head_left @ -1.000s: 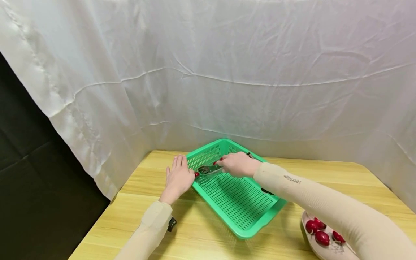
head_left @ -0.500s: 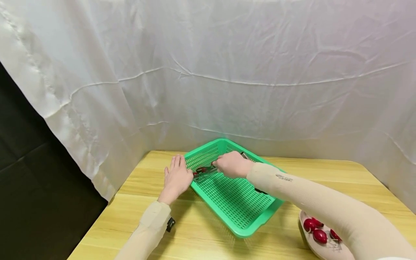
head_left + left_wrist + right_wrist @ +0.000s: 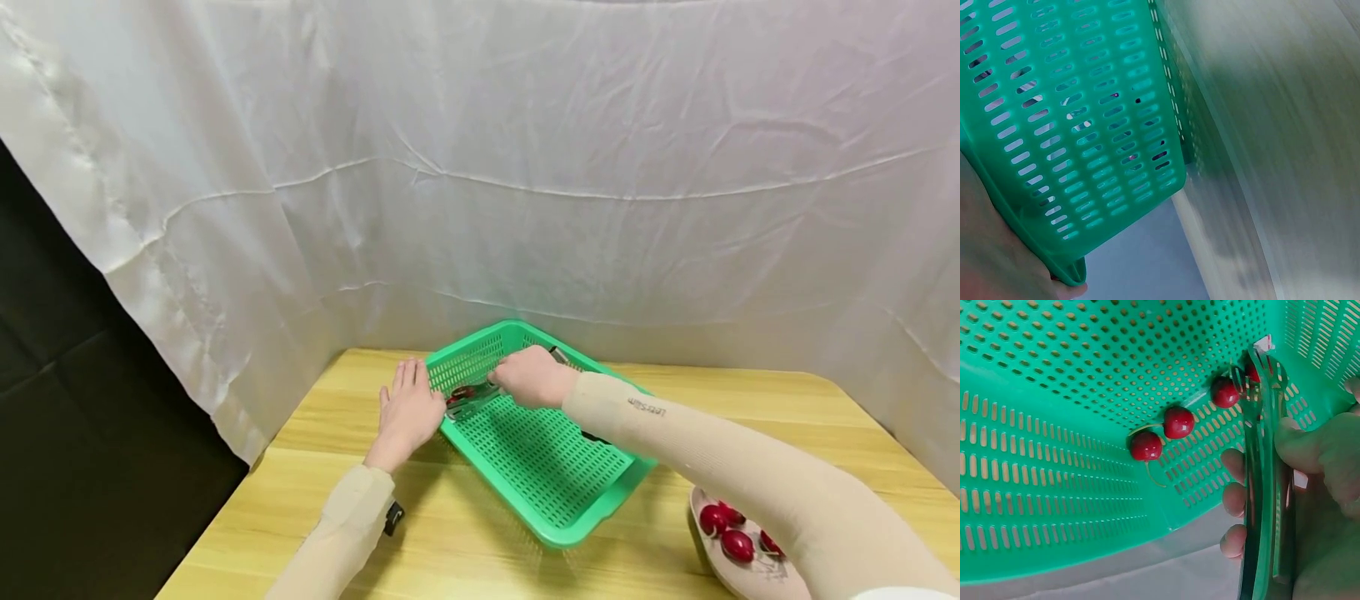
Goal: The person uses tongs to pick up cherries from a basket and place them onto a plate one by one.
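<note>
My right hand [image 3: 534, 377] grips metal tongs [image 3: 1252, 481] with fork-like tips and reaches into a green plastic basket [image 3: 557, 535]. In the right wrist view the tips lie over a red cherry [image 3: 1259, 365] at the basket's corner. Another cherry [image 3: 1225, 392] is right beside the tips. Two more, a stemmed cherry [image 3: 1146, 445] and a cherry [image 3: 1179, 422] near it, lie along the same end wall. My left hand [image 3: 408, 412] rests with straight fingers against the basket's left corner, thumb at the rim. The left wrist view shows the slotted wall from outside.
A pale plate [image 3: 765, 585] with several red cherries [image 3: 737, 546] stands at the lower right, partly under my right sleeve [image 3: 697, 433]. The wooden table [image 3: 292, 492] backs onto a white curtain [image 3: 480, 242]. Black cloth [image 3: 90, 433] hangs at the left.
My right hand has shifted slightly left with the tongs, whose tips have drawn closer together. The left hand stays at the basket's corner. The head view has shifted slightly.
</note>
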`<state>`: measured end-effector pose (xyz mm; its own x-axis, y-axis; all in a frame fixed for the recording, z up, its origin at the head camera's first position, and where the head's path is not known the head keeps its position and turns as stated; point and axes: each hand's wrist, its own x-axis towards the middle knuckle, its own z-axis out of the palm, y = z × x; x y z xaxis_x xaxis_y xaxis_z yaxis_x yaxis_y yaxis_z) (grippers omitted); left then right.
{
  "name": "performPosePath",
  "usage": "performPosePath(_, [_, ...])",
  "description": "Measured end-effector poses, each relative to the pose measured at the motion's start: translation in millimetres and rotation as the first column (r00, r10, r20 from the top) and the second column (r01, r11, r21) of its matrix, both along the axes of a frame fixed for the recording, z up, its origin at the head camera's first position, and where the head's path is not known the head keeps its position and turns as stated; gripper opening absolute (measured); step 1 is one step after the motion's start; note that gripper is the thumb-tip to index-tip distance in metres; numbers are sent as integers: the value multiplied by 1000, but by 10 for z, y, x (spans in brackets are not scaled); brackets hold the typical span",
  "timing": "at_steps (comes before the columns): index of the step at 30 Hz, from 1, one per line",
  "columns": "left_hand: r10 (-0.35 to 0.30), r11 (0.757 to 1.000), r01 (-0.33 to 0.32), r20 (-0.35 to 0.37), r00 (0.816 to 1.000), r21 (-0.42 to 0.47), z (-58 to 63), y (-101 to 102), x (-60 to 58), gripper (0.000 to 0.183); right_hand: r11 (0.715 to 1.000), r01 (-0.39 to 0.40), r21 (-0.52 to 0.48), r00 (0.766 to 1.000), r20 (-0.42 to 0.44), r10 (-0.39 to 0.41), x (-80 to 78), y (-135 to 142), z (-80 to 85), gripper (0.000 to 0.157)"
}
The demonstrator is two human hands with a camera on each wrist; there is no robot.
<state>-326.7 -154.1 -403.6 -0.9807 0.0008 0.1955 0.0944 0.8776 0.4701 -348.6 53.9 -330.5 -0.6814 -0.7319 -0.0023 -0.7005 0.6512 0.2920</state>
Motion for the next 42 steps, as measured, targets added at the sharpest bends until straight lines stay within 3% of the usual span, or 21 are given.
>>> performPosePath(7, [1, 1000, -1, -10, 1000, -1, 44, 9, -30, 67, 1000, 10, -4, 1000, 0, -10, -73, -34, 27, 25])
performPosePath(17, [-3, 1000, 3, 0, 1000, 4, -16, 41, -3, 67, 999, 32, -23, 999, 9, -32, -7, 104, -61, 33])
performPosePath(30, [1, 1000, -1, -5, 1000, -2, 15, 4, -12, 67, 994, -26, -103, 995, -101, 16, 143, 407, 90, 36])
performPosePath(35, [1, 1000, -1, -10, 1000, 1, 8, -10, -9, 67, 988, -26, -154, 994, -113, 9, 209, 560, 97, 38])
performPosePath(42, [1, 1000, -1, -17, 1000, -1, -18, -29, -28, 67, 975, -90, -202, 979, -196, 50, 332, 722, 95, 35])
